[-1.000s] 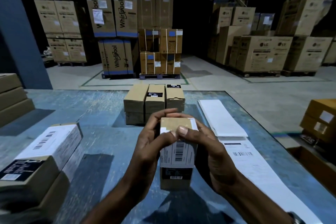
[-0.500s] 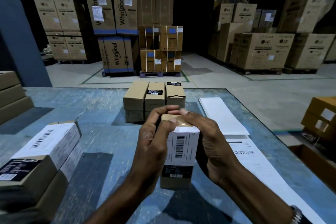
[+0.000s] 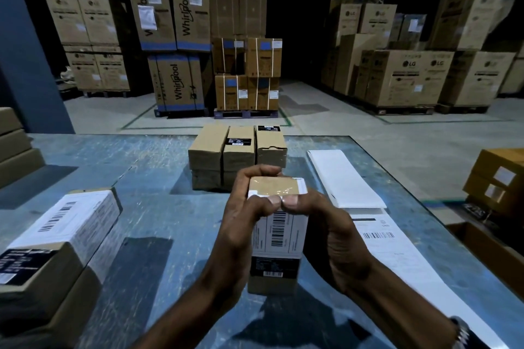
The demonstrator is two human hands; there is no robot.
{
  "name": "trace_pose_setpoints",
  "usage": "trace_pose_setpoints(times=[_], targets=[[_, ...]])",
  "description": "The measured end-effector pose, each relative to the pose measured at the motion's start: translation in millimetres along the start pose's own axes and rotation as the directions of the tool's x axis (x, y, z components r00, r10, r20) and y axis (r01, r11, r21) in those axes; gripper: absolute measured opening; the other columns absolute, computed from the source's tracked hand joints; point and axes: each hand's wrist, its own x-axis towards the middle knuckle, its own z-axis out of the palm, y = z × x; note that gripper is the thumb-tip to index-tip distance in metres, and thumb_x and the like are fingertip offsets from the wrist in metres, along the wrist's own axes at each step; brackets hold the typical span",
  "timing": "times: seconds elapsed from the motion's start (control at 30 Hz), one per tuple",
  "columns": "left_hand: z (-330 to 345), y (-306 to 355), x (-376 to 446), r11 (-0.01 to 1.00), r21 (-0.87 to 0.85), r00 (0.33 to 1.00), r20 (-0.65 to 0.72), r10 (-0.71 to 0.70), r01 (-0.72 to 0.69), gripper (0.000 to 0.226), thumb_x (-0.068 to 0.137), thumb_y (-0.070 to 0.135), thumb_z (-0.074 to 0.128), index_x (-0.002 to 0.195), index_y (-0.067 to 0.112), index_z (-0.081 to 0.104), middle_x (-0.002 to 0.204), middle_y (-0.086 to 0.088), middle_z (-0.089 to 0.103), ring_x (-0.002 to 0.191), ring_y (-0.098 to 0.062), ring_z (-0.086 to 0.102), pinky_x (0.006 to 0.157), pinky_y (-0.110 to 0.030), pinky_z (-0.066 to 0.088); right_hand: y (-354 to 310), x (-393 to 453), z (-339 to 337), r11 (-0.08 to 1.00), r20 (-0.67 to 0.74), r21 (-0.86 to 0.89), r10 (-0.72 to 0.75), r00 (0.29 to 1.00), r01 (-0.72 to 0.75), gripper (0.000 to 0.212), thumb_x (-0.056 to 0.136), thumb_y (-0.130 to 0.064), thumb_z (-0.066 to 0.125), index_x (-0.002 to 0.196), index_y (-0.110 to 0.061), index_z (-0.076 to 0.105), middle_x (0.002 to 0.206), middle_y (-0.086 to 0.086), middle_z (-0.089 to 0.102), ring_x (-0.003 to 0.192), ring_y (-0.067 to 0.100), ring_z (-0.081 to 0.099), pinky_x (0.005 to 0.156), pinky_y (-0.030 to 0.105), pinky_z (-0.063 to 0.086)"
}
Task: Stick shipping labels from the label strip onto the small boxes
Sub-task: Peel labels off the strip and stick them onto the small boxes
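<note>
A small box (image 3: 276,238) stands on end at the centre of the blue tabletop (image 3: 147,178), upright so that its long face turns toward the person and takes the shipping label (image 3: 279,231) flat. The left hand (image 3: 241,224) wraps the box from nine o'clock and the right hand (image 3: 331,232) from three o'clock, both grasping it; the two thumbs meet at the top front edge, which looks like pressing the label's upper margin over the corner so it will not lift. A white edge of the label appears to fold onto the taped top, though the dim light makes that hard to confirm. The label strip (image 3: 397,252) runs along the tabletop from three o'clock toward five, printed face up and just beside the right wrist, likely kept there so the next label is a short reach away. At twelve o'clock, well apart from the hands, a cluster of unlabelled boxes (image 3: 238,156) waits in a tight block. At eight o'clock a labelled box (image 3: 62,224) lies on a stack, seemingly the finished pile, kept on the opposite side from the strip.
</note>
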Motion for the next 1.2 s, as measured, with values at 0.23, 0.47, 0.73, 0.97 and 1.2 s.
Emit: trace_pose_setpoints(times=[0.23,0.47,0.73,0.97,1.2], targets=[[9.1,8.1,-1.3,0.999,0.046,0.999,-0.051,0.016,-0.013,0.031,0.085,0.039,0.058,0.114,0.028,0.062,0.105,-0.005,0.076,0.086,-0.023,0.074,0.067,-0.037,0.059,-4.0,2.3,7.3,1.000,-0.069,0.008,0.012,0.998,-0.012,0.019,0.087,-0.036,0.063,0.084,-0.030,0.080,0.091,0.002,0.076,0.087,0.015,0.072,0.084,0.037,0.054],[11.1,12.8,-3.0,0.999,-0.034,0.999,-0.045,-0.005,0.004,0.052,0.094,0.055,0.043,0.133,0.024,0.057,0.114,-0.004,0.075,0.103,-0.025,0.075,0.080,-0.039,0.064,-6.9,5.0,12.7,0.988,-0.168,0.103,0.129,0.977,-0.113,0.060,0.101,-0.068,0.042,0.111,-0.025,0.083,0.116,0.012,0.080,0.105,0.026,0.076,0.097,0.043,0.052],[10.8,7.6,-1.0,1.000,-0.020,0.998,-0.061,0.000,-0.001,0.033,0.086,0.033,0.052,0.115,0.041,0.065,0.109,0.007,0.074,0.090,-0.013,0.073,0.068,-0.027,0.058,-2.0,8.4,15.8,0.985,-0.202,0.151,0.113,0.973,-0.083,0.030,0.095,-0.046,0.059,0.091,-0.030,0.084,0.097,0.008,0.079,0.083,0.020,0.071,0.080,0.038,0.051],[3.2,13.1,23.5,0.996,-0.066,0.996,-0.080,0.050,-0.055,0.043,0.076,0.026,0.049,0.113,0.007,0.056,0.077,0.001,0.078,0.070,-0.005,0.074,0.067,-0.032,0.057,-9.7,3.9,10.7,0.999,-0.084,0.005,0.041,0.996,-0.040,0.034,0.097,-0.054,0.064,0.124,-0.038,0.078,0.130,0.003,0.076,0.118,0.020,0.072,0.104,0.041,0.050],[5.6,9.8,1.5,0.999,-0.026,0.996,-0.086,0.017,-0.019,0.058,0.075,0.032,0.064,0.132,0.025,0.054,0.118,0.000,0.073,0.101,-0.017,0.075,0.075,-0.029,0.060,-5.7,4.1,5.4,0.999,0.018,-0.027,0.019,1.000,-0.019,0.029,0.081,-0.032,0.072,0.107,-0.031,0.083,0.107,0.001,0.080,0.098,0.015,0.075,0.087,0.033,0.055]])
